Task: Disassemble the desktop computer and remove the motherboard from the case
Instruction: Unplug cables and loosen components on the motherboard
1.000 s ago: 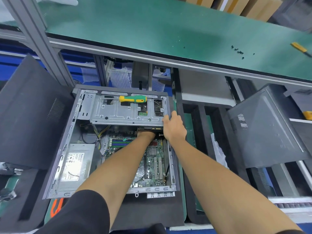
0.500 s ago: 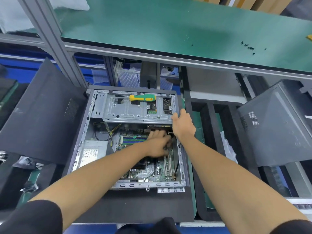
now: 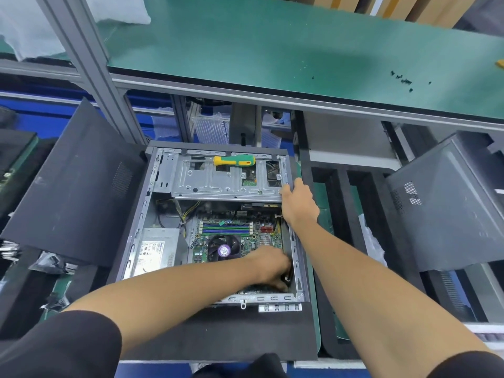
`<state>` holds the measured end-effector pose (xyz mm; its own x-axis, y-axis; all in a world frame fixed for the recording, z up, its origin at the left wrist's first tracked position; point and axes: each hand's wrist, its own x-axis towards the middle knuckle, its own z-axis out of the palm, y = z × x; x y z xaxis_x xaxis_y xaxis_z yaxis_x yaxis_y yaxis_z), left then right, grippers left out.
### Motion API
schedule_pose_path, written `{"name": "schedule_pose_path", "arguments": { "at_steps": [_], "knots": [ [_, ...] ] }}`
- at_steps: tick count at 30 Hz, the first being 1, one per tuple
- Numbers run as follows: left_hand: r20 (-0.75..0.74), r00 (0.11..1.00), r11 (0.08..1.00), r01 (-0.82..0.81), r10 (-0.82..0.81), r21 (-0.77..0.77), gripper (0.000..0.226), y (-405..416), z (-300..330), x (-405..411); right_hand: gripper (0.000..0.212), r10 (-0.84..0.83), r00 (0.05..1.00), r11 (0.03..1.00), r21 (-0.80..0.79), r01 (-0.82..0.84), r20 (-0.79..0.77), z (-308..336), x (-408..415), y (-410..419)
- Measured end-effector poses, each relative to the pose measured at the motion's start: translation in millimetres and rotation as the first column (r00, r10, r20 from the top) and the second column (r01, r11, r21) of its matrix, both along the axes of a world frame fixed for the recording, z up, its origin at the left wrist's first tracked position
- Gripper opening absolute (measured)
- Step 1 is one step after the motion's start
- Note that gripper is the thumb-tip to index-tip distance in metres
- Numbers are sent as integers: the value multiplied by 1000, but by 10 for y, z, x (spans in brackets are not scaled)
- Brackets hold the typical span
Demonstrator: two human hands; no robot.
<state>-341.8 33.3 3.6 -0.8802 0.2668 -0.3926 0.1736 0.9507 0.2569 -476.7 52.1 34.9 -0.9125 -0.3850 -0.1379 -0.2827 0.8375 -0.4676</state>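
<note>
The computer case (image 3: 152, 203) lies open on its side below the green worktop (image 3: 272, 50), with the motherboard (image 3: 240, 233) still seated inside it. The left hand (image 3: 272, 268) has moved from the middle of the motherboard, where it was 0.5 s ago, down to the near right corner of the case; its fingers curl around a small dark part there, though what that part is cannot be told. With the hand gone from the centre, the CPU fan (image 3: 223, 249) and the RAM slots (image 3: 226, 229) now show. The right hand (image 3: 298, 204) stays on the right rim of the case, fingers bent over the corner of the metal drive cage (image 3: 218, 184) and gripping it. A yellow-and-green screwdriver (image 3: 234, 161) rests on the drive cage as before. The power supply (image 3: 156, 251) sits in the case left of the motherboard. Loose black screws (image 3: 402, 80) lie on the worktop, far right of the case.
</note>
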Motion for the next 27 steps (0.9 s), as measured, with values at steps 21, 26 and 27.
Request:
{"name": "schedule_pose_path", "arguments": {
  "at_steps": [21, 26, 27],
  "knots": [
    [3, 999, 996, -39, 39, 83, 46, -89, -75, -62, 24, 1, 1000, 1000, -4, -2, -12, -28, -15, -1],
    [-35, 997, 985, 78, -74, 151, 51, -53, -14, 1, 23, 6, 1000, 1000, -5, -6, -12, -34, -15, 3],
    [-35, 996, 982, 81, -76, 168, 47, -43, -12, 12, 23, 5, 1000, 1000, -1, -5, -12, -29, -16, 3]
  ]
}}
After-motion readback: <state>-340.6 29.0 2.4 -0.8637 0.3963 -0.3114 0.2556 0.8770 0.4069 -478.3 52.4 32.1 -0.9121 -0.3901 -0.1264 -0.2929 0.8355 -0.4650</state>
